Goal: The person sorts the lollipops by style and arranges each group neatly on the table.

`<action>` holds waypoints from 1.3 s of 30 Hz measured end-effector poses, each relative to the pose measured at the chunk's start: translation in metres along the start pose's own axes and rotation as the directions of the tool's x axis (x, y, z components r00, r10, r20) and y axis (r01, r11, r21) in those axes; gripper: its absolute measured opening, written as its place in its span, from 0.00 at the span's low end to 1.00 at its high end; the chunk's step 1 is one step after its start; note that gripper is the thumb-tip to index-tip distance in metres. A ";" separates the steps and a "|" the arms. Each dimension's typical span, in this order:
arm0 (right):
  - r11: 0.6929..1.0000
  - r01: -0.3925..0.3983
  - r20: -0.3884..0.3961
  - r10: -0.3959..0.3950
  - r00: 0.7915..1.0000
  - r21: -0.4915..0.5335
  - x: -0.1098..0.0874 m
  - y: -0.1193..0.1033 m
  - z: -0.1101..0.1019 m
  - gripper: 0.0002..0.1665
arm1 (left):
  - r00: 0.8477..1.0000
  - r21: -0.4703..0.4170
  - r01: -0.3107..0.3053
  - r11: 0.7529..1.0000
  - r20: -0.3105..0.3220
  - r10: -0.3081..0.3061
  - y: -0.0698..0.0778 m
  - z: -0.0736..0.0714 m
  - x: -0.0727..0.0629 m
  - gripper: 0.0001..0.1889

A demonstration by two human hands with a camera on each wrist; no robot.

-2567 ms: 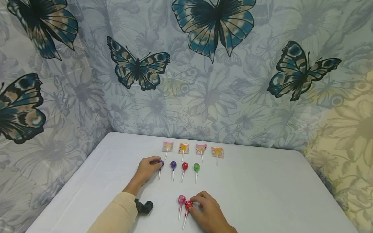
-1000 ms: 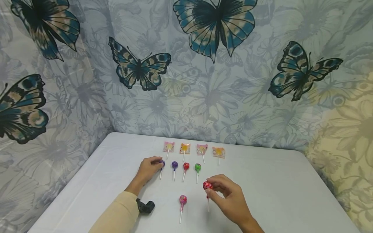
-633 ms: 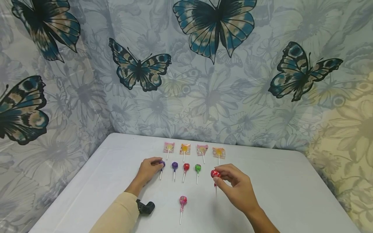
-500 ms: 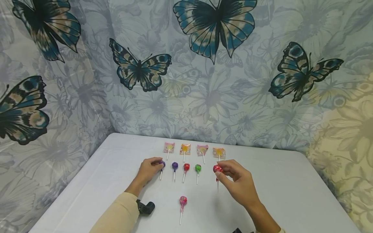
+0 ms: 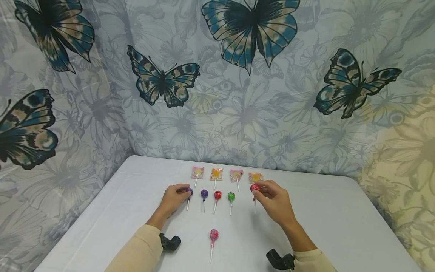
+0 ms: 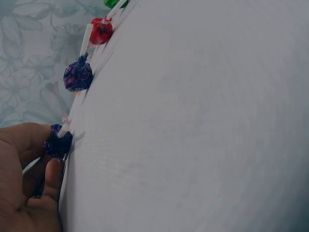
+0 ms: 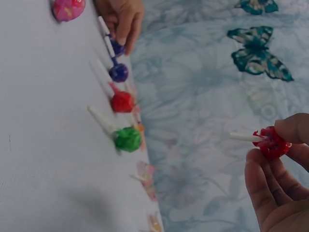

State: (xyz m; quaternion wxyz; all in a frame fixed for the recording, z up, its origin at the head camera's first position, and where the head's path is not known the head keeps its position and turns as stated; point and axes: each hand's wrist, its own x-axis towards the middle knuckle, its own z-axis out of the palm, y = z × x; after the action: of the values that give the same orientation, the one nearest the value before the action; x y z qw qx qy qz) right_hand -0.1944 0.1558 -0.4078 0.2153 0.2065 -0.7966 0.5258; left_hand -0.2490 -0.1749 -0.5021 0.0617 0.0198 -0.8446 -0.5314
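Observation:
My left hand [image 5: 174, 198] pinches the wrapped head of a purple lollipop [image 6: 58, 141] at the left end of a row on the white table. In that row lie another purple lollipop [image 5: 204, 193], a red lollipop [image 5: 217, 195] and a green lollipop [image 5: 231, 196], sticks toward me. My right hand [image 5: 275, 200] holds a second red lollipop [image 7: 273, 143] by its head between thumb and fingers, to the right of the green one. In the right wrist view it hangs above the tabletop. Nearer to me lies a pink lollipop [image 5: 214, 235].
Behind the row lie several flat lollipops in clear wrappers, among them a pink-wrapped one [image 5: 197, 172] and an orange-wrapped one [image 5: 216, 174]. The white table [image 5: 326, 219] meets a butterfly-patterned cloth [image 5: 272, 124]. A black wrist camera [image 5: 170, 242] sits on each forearm.
My right hand has lifted the red lollipop from beside the pink one and carried it away from me and rightward, level with the row. My left hand has stayed on the purple lollipop.

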 end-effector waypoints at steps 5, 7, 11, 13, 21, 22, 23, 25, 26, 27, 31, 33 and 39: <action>0.995 -0.099 0.003 0.100 0.995 -0.016 0.003 0.032 0.010 0.14 | 1.000 0.004 -0.002 1.000 0.000 0.002 0.001 0.000 -0.001 0.15; 0.990 -0.140 0.008 0.140 0.990 -0.028 0.004 0.040 0.013 0.15 | 1.000 0.000 -0.005 1.000 0.001 0.005 0.001 -0.001 -0.001 0.15; 0.973 -0.223 0.025 0.225 0.974 -0.058 0.007 0.049 0.020 0.15 | 1.000 -0.012 -0.011 1.000 0.005 0.011 0.001 0.000 0.000 0.15; 0.961 -0.264 0.034 0.267 0.963 -0.080 0.008 0.053 0.023 0.16 | 1.000 -0.008 -0.012 1.000 0.005 0.012 0.000 0.000 0.000 0.15; 0.910 -0.379 0.057 0.393 0.918 -0.167 0.011 0.072 0.036 0.15 | 1.000 0.001 -0.006 1.000 0.002 0.006 0.001 0.000 0.000 0.15; 0.905 -0.386 0.059 0.402 0.914 -0.178 0.011 0.074 0.037 0.14 | 1.000 -0.001 -0.007 1.000 0.001 0.007 0.001 0.000 0.001 0.15; 0.901 -0.391 0.060 0.408 0.911 -0.190 0.011 0.075 0.038 0.14 | 1.000 -0.002 -0.010 1.000 0.000 0.010 0.000 0.000 0.001 0.15; 0.892 -0.399 0.067 0.421 0.905 -0.211 0.011 0.078 0.040 0.15 | 1.000 0.001 -0.022 1.000 -0.002 0.022 -0.001 0.000 0.000 0.15; 0.888 -0.402 0.070 0.426 0.902 -0.223 0.011 0.080 0.041 0.15 | 1.000 0.000 -0.027 1.000 -0.004 0.027 -0.001 0.000 0.000 0.15; 0.884 -0.404 0.076 0.431 0.899 -0.234 0.011 0.081 0.041 0.15 | 1.000 -0.003 -0.031 1.000 -0.004 0.031 -0.001 0.000 0.000 0.15; 0.865 -0.410 0.090 0.452 0.888 -0.290 0.010 0.084 0.043 0.15 | 0.999 -0.012 -0.036 0.999 0.004 0.036 -0.002 -0.001 0.000 0.15; 0.858 -0.407 0.096 0.455 0.885 -0.314 0.009 0.086 0.044 0.14 | 1.000 -0.021 -0.027 0.999 0.009 0.027 -0.002 -0.001 0.000 0.15; 0.855 -0.391 0.106 0.448 0.888 -0.340 0.006 0.089 0.046 0.13 | 1.000 -0.017 -0.016 1.000 0.011 0.017 -0.002 -0.001 0.001 0.15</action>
State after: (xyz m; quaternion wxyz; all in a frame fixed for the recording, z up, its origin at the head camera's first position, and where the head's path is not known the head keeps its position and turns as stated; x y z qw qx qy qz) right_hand -0.2546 0.1448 -0.4869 0.0514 0.0377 -0.9109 0.4077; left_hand -0.2495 -0.1763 -0.5037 0.0616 0.0093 -0.8405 -0.5383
